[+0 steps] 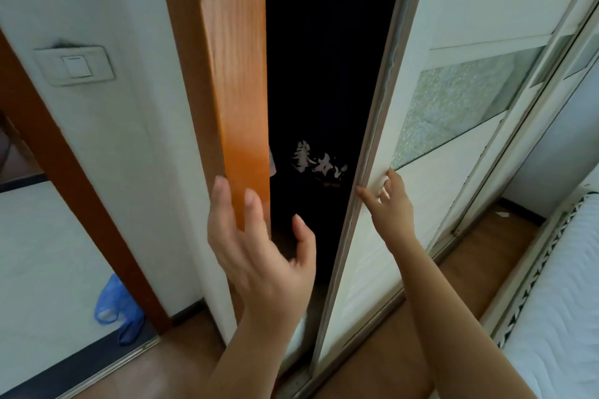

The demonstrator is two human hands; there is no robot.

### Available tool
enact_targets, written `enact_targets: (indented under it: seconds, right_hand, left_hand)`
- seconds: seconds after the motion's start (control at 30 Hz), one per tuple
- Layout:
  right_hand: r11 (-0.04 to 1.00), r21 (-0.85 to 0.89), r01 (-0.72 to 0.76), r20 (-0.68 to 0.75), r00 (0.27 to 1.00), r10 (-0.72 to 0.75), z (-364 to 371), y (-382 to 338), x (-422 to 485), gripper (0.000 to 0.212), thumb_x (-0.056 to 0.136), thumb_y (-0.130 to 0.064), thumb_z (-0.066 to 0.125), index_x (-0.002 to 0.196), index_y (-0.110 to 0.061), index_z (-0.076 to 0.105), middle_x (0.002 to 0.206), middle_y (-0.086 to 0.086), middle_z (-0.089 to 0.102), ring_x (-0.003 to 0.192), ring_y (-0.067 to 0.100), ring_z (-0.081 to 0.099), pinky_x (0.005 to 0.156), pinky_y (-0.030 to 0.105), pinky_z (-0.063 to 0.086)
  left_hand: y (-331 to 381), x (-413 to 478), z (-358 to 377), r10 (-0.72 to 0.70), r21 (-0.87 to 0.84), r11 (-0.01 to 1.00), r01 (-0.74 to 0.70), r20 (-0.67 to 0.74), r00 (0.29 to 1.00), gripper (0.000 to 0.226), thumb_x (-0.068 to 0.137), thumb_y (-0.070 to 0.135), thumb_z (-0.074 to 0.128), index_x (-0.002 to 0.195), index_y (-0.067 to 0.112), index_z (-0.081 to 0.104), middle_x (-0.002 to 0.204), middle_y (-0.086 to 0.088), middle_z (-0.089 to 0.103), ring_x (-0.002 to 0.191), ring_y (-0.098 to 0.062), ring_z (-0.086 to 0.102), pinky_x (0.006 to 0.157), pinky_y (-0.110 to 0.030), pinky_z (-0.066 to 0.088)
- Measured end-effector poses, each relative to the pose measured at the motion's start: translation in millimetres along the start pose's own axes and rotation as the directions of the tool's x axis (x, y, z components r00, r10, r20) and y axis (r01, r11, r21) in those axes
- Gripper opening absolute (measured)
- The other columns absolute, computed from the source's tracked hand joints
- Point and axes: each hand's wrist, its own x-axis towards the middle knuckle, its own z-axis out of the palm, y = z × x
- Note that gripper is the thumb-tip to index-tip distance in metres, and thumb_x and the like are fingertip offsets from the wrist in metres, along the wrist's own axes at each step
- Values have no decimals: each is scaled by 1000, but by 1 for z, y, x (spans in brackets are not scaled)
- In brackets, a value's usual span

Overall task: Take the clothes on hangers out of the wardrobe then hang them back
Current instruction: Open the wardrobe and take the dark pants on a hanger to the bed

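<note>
The right hand (pixel 390 204) touches the white door (pixel 366 269), and the left hand (pixel 259 256) spreads open before dark clothes (pixel 319 168).

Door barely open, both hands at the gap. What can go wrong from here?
1. Left hand hovers at the narrow gap by the wooden frame; if the sliding door rolls back, fingers could get pinched.
2. Right hand only has fingertips on the door edge, so it may slip.
3. Dark garment hangs right at the opening and might snag.
</note>
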Motion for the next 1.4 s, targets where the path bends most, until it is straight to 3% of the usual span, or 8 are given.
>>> enact_targets:
  seconds: [0.1,0.23,0.33,0.47,0.53,0.6,0.7,1.4]
  right_hand:
    - [1000,-8,7,-17,1000,-7,-11,7,16,72,81,-32,67,141,-19,30,141,12,46,130,25,45,105,43,41]
    - [998,-47,47,-32,998,-48,-27,16,39,69,79,-33,69,137,-17,34,137,13,49,126,28,48,100,40,43]
    - [993,-92,78,-47,995,-83,-40,24,58,71,75,-37,71,134,-19,36,133,13,48,116,28,55,95,39,46]
    - [992,-107,74,-45,996,-79,-60,36,85,67,74,-37,70,131,-20,39,127,13,46,97,28,62,78,29,44]
    - [992,-104,76,-45,996,-81,-69,42,99,61,75,-35,66,129,-20,41,125,12,45,93,26,63,75,28,42]
    - [990,-105,91,-47,994,-96,-78,47,113,58,75,-34,65,127,-19,43,123,12,46,88,21,61,74,27,43]
    - [985,-134,107,-51,992,-115,-91,55,134,60,75,-40,66,126,-19,43,120,9,49,86,18,59,72,25,44]
    - [969,-241,55,-86,993,-78,-166,102,251,65,76,-44,67,130,-18,41,123,11,55,96,20,59,74,25,44]
  left_hand:
    - [19,-2,13,74,20,997,-75,15,997,54,80,15,61,127,9,33,129,-20,37,139,-21,23,112,-41,29]
    - [29,-16,52,132,-84,990,-113,280,951,48,85,17,53,130,11,37,131,-11,48,127,-20,41,103,-35,40]
    - [37,-25,96,-46,-202,962,184,543,839,53,83,28,51,131,13,37,128,-10,54,121,-10,43,103,-24,37]
    - [65,-20,163,-155,-271,815,512,749,644,59,84,28,61,137,18,36,134,-1,48,120,-1,43,95,1,29]
    - [81,-13,199,-169,-262,772,578,793,585,65,84,23,63,140,19,31,139,2,43,124,-4,41,93,-1,29]
    - [94,-8,233,-171,-255,748,613,818,549,67,83,24,64,141,20,30,140,1,42,127,-9,42,102,-18,35]
    - [107,-7,273,-208,-255,710,656,815,541,59,83,22,64,136,19,37,136,-1,48,123,-15,47,103,-36,42]
    - [169,-22,419,-206,-157,808,567,827,523,47,84,26,60,126,10,45,120,-12,59,107,-28,57,90,-42,49]
